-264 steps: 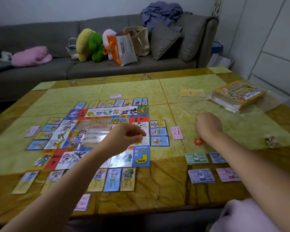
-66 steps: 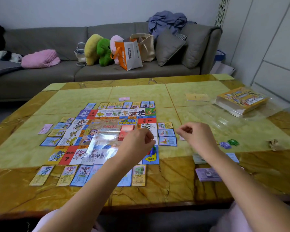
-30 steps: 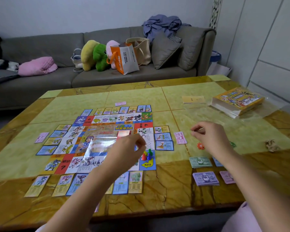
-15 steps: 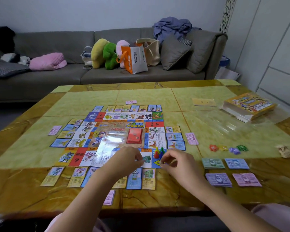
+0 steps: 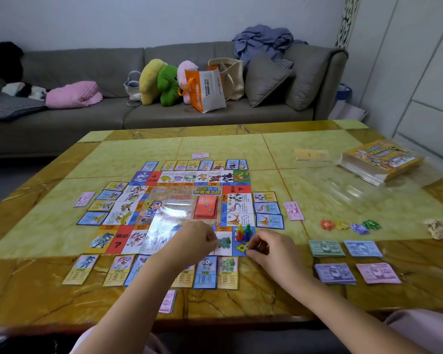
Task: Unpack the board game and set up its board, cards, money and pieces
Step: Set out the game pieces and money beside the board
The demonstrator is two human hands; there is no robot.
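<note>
Board (image 5: 179, 198) flat on table (image 5: 241, 149), pawns (image 5: 243, 232) clustered on its near corner, left hand (image 5: 197, 240) and right hand (image 5: 271, 249) curled alongside, grasp undeterminable.

the left forearm (image 5: 143, 290) and right forearm (image 5: 325, 300) are bare from the bottom edge up to the left hand (image 5: 197, 241) and right hand (image 5: 271, 251). pale pink fabric (image 5: 425, 328) of the person's clothing shows at the lower right corner, with a strip of the same pink by the left elbow.

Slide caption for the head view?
Left hand and right hand beside four pawns on the board, near-right corner.
</note>
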